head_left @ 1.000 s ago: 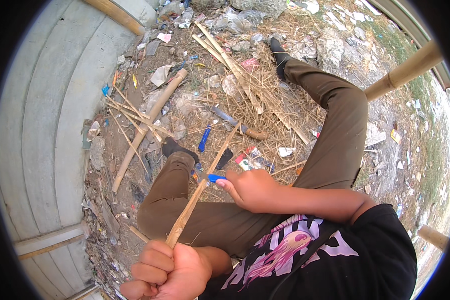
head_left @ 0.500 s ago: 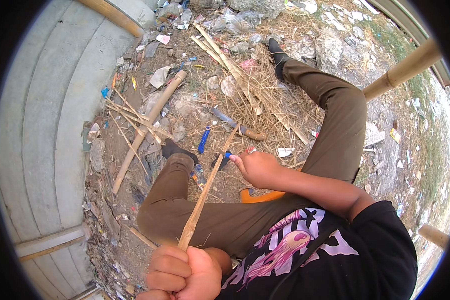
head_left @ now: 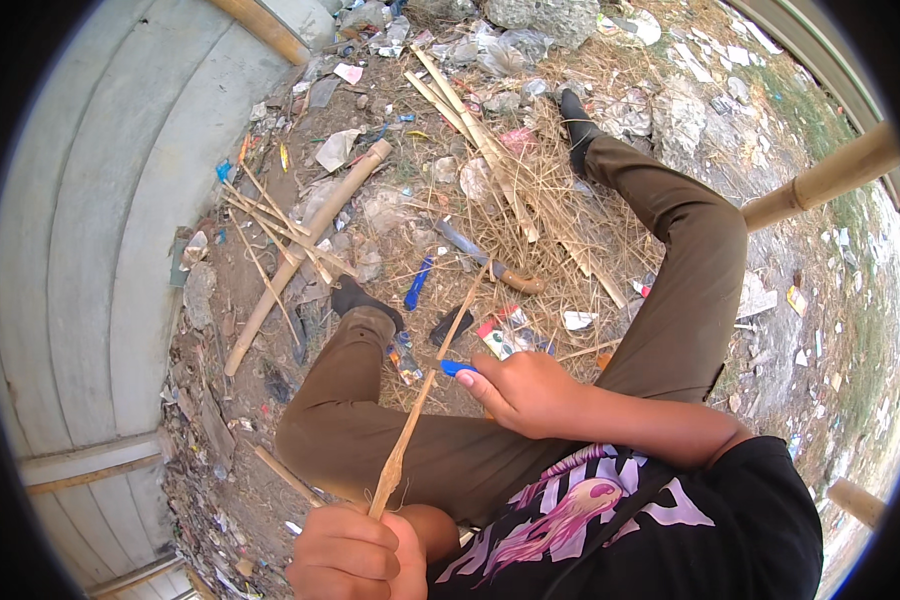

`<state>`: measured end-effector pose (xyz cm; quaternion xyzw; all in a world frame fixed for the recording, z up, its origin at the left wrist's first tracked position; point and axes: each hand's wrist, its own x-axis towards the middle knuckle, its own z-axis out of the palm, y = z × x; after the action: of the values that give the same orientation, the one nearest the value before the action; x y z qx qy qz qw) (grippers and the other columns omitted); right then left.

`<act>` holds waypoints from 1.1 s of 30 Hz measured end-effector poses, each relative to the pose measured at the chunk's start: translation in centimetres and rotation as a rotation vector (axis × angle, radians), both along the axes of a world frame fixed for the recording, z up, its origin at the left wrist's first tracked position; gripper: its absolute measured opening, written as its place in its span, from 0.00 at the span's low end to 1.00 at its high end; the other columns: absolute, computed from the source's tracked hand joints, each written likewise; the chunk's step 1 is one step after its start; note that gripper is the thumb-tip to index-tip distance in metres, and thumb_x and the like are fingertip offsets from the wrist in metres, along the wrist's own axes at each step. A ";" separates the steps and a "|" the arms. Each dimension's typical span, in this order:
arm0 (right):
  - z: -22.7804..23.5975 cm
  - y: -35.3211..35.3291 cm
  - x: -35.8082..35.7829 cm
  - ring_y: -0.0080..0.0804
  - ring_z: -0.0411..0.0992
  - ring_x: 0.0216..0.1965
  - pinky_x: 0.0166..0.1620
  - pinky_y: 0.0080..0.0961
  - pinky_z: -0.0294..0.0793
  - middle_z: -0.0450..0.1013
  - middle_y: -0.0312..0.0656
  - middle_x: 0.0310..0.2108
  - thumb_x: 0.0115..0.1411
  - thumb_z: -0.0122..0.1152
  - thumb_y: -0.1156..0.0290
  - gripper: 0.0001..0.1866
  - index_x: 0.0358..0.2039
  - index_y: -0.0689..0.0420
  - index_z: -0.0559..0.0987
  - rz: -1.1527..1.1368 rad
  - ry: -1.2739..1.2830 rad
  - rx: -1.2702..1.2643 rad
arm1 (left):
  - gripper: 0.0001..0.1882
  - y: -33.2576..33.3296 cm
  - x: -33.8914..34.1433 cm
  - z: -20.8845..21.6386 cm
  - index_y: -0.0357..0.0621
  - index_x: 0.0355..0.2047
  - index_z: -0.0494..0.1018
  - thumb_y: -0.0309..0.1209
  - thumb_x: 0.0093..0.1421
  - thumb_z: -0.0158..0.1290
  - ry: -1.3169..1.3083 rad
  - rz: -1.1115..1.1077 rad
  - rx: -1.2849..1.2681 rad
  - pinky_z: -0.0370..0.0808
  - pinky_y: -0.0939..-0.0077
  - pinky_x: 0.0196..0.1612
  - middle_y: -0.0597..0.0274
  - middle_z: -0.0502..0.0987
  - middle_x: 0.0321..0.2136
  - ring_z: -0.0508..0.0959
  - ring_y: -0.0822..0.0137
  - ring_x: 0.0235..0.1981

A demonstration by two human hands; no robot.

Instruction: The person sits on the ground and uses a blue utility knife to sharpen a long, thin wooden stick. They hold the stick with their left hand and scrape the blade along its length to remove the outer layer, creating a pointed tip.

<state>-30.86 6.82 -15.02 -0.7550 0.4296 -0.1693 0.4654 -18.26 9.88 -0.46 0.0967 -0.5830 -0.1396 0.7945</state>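
Note:
Low in front of me, my left hand [head_left: 355,550] is closed round the thick lower end of a long split bamboo strip [head_left: 412,425]. The strip slants up and away over my leg, its thin tip near a wooden-handled knife [head_left: 520,281] on the ground. My right hand [head_left: 530,390] is closed on a small blue cutter [head_left: 457,368], thumb along it. The cutter lies against the strip around mid-length; most of it is hidden in my fist, and its blade cannot be made out.
A thick bamboo pole [head_left: 315,240] lies at left with thin strips [head_left: 275,225] across it. Split bamboo pieces [head_left: 485,150] and dry shavings [head_left: 560,220] spread ahead. A blue tool [head_left: 418,284] lies by my left foot. A grey wall [head_left: 120,220] bounds the left; a bamboo post [head_left: 820,178] stands right.
My right hand has drawn the cutter down the strip, closer to my body. My left hand keeps its hold near the same place. The whole view has shifted slightly.

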 end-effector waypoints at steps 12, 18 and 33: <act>0.4 -1.5 -1.5 0.59 0.75 0.23 0.30 0.52 0.75 0.73 0.54 0.18 0.74 0.35 0.47 0.31 0.32 0.61 0.77 0.007 0.229 0.024 | 0.35 1.2 0.1 0.1 0.53 0.12 0.52 0.61 0.68 0.43 -0.140 -0.142 0.115 0.43 0.78 0.12 0.75 0.47 0.07 0.47 0.77 0.07; 2.8 -0.7 -2.5 0.58 0.76 0.26 0.32 0.52 0.76 0.74 0.55 0.20 0.74 0.35 0.47 0.32 0.31 0.61 0.77 0.067 0.120 -0.002 | 0.26 1.6 0.1 0.2 0.52 0.10 0.53 0.39 0.59 0.55 -0.149 -0.294 0.129 0.43 0.78 0.13 0.76 0.48 0.06 0.48 0.77 0.07; 3.3 -0.1 -2.2 0.60 0.73 0.22 0.30 0.54 0.71 0.71 0.53 0.16 0.74 0.36 0.50 0.26 0.35 0.59 0.75 0.138 -0.051 -0.048 | 0.24 0.2 3.0 1.4 0.47 0.15 0.55 0.37 0.64 0.51 -0.397 -0.593 0.036 0.42 0.75 0.13 0.70 0.52 0.09 0.51 0.73 0.07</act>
<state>-33.07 6.76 -11.76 -0.7893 0.3604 -0.1663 0.4684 -15.31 10.08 0.98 -0.0373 -0.7261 -0.3528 0.5890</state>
